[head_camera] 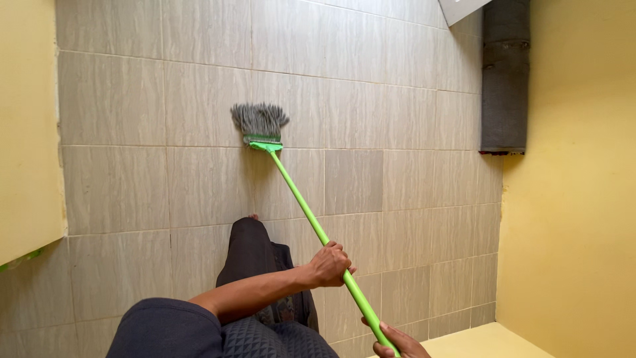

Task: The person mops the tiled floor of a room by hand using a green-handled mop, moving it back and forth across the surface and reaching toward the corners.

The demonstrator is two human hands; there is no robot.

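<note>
I hold a broom with a bright green handle (pixel 298 199) that slants from the lower right up to the middle of the tiled floor. Its grey bristle head (pixel 260 120) rests on the tiles. My left hand (pixel 329 265) is closed around the handle about halfway along, with its forearm coming in from the lower left under a dark sleeve. At the bottom edge, my right hand (pixel 399 345) grips the handle's near end and is partly cut off by the frame.
Beige floor tiles (pixel 132 185) fill the view between yellow walls on the left (pixel 26 132) and right (pixel 576 199). A dark grey rolled mat (pixel 505 79) lies along the right wall. My leg in dark trousers (pixel 250 255) stands below the broom head.
</note>
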